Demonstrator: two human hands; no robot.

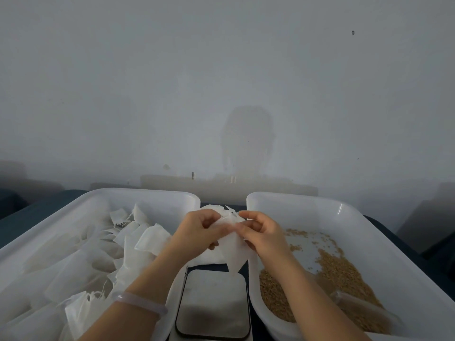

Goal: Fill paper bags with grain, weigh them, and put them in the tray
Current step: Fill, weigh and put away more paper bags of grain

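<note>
Between the two trays I hold a white paper bag (234, 254) up in the air above the scale (213, 303). My left hand (197, 232) pinches the bag's top edge from the left, and my right hand (261, 232) pinches the same edge from the right. The bag hangs limp below my fingers. On the right, a white tray (344, 207) holds brown grain (344, 269) spread over its near half. The white tray on the left (103, 195) is full of white paper bags (81, 262).
More empty white bags (211, 208) lie on the dark table behind my hands. A clear scoop (364, 308) rests in the grain at the near right. A grey wall (221, 82) stands close behind the trays. A pale bracelet (140, 302) circles my left wrist.
</note>
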